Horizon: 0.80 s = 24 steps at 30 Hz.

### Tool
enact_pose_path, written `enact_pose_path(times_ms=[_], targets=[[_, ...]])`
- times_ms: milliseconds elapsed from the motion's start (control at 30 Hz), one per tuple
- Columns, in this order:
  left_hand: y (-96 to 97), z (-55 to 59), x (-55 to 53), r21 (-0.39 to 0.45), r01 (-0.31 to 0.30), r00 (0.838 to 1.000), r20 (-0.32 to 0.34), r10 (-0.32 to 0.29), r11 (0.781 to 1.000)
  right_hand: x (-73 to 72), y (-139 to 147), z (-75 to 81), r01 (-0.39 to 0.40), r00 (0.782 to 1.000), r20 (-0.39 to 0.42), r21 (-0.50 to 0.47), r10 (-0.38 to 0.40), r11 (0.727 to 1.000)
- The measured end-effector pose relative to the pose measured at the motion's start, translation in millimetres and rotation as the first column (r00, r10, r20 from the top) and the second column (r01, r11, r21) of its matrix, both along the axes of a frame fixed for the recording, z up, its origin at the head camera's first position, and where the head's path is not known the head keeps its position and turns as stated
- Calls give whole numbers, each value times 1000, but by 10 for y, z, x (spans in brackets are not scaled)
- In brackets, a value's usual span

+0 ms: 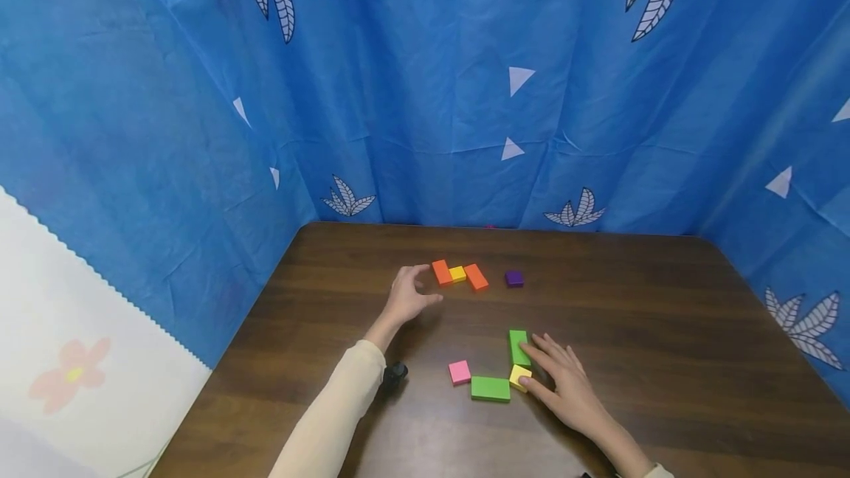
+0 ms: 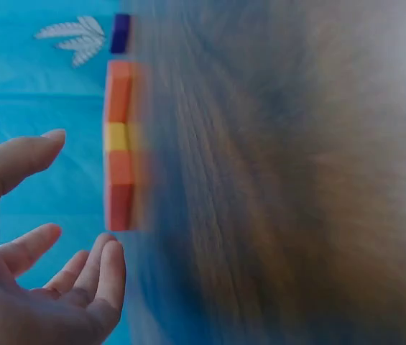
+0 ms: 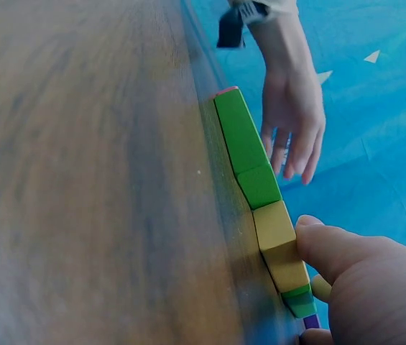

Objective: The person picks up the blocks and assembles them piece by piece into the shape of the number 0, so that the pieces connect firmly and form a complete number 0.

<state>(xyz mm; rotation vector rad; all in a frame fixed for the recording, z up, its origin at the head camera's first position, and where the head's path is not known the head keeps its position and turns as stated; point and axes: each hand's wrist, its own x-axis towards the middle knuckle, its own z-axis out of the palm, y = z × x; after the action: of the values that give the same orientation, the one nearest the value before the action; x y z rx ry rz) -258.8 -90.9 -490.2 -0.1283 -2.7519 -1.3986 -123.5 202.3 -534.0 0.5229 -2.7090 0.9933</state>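
Observation:
My left hand (image 1: 406, 296) hovers with thumb and fingers spread, just left of an orange block (image 1: 441, 273). A small yellow block (image 1: 457, 274) sits between that block and a second orange block (image 1: 476, 278). Nearer to me, my right hand (image 1: 566, 383) has its thumb against a pale yellow block (image 3: 277, 227), and a fingertip reaches an upright-lying green block (image 1: 518, 341). Another green block (image 1: 490, 389) lies at the pale yellow block's left corner. Left of it is a pink block (image 1: 460, 372). Part of the right hand's fingers is hidden in the right wrist view.
A dark purple block (image 1: 514, 279) lies right of the orange ones. The brown wooden table (image 1: 637, 301) ends at a blue leaf-print curtain (image 1: 451, 94). A black device (image 1: 396, 372) is at the left wrist.

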Motion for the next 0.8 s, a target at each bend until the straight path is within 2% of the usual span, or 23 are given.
enact_pose_path(times_ms=[133,300,600,800], targets=[[51,-58,-195,29,-7,998,67,5,1000,-6,-8,-1,5,1000,-3,7,-5,1000],[80,-108,-326,40,-15,995,98,11,999,-10,-11,-9,13,1000,-1,21,-13,1000],[86,-145,-461,41,-14,990,142,8,999,3,-3,-16,21,1000,-19,22,-20,1000],[100,-135,-472,40,-24,987,157,17,999,-1,-8,-22,20,1000,-15,20,-20,1000]])
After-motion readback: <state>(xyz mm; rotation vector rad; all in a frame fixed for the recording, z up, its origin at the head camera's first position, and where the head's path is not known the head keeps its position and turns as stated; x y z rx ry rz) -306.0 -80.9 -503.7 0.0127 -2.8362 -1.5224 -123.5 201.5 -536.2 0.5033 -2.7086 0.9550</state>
